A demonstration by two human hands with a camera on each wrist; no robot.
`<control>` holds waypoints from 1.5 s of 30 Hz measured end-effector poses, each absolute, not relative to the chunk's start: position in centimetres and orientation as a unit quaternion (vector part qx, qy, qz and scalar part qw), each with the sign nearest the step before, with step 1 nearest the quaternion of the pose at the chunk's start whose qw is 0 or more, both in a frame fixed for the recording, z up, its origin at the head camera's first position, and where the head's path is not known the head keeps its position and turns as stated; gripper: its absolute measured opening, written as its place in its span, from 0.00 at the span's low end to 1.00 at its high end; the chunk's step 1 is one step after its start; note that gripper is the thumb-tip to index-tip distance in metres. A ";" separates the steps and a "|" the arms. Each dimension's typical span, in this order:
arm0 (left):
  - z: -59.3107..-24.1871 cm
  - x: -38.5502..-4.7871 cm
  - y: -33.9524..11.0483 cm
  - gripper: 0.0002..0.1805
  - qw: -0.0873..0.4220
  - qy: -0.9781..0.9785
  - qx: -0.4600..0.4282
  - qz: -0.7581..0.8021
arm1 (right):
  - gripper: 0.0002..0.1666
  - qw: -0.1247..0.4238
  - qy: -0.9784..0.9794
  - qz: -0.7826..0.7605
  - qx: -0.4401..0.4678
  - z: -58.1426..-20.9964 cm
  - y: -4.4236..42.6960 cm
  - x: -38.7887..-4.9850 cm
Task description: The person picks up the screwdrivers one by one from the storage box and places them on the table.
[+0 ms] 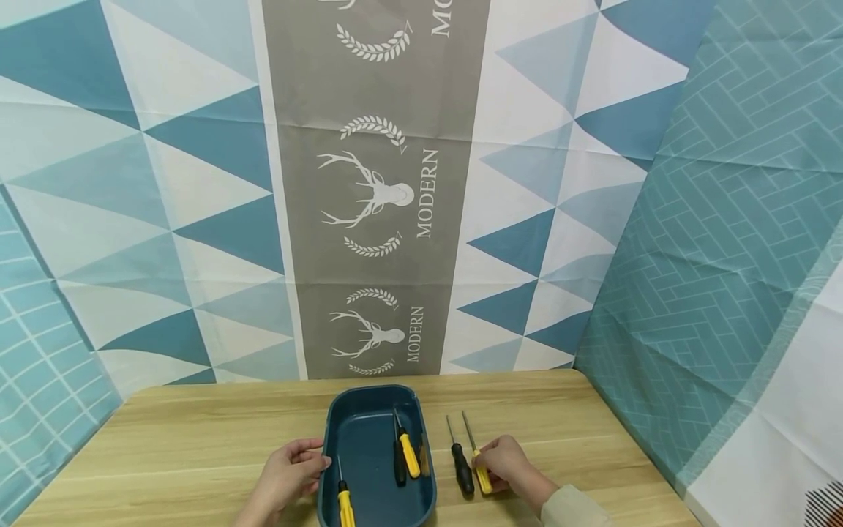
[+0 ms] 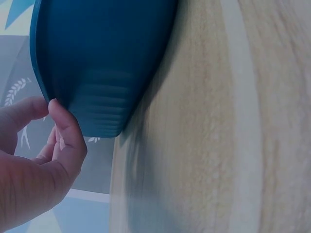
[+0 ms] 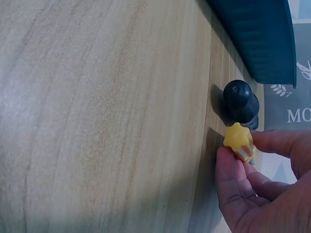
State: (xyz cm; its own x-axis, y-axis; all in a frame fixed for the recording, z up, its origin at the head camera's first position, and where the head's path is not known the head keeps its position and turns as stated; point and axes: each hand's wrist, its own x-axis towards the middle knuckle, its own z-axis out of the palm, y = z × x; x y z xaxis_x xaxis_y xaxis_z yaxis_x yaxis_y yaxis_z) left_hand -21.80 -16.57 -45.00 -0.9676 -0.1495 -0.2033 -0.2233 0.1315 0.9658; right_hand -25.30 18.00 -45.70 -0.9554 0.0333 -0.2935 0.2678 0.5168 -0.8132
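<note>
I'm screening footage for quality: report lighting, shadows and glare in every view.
Head view: bright, mostly even light, the wall lettering readable; left wrist: dimmer, bluish cast, a soft shadow on the tabletop beside the tray; right wrist: pale glare at the picture's left edge, shadows beside the black handle and the yellow screwdriver.

Tray [image 1: 365, 446] on table [image 1: 197, 432], screwdrivers [image 1: 409, 454] inside, two more screwdrivers [image 1: 463, 468] to its right
</note>
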 end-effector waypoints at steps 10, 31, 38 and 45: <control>-45.1 -21.9 -16.6 0.25 0.031 0.753 -0.128 0.644 | 0.13 0.113 0.865 -0.481 0.083 -45.9 18.0 -25.4; -45.0 -21.9 -16.6 0.25 0.032 0.759 -0.129 0.637 | 0.15 0.111 0.867 -0.479 0.083 -45.9 17.9 -25.5; -45.0 -21.8 -16.6 0.25 0.029 0.756 -0.127 0.642 | 0.14 0.108 0.870 -0.472 0.086 -45.8 17.9 -25.5; -45.0 -21.8 -16.6 0.24 0.030 0.756 -0.129 0.641 | 0.13 0.110 0.871 -0.471 0.089 -46.0 18.0 -25.5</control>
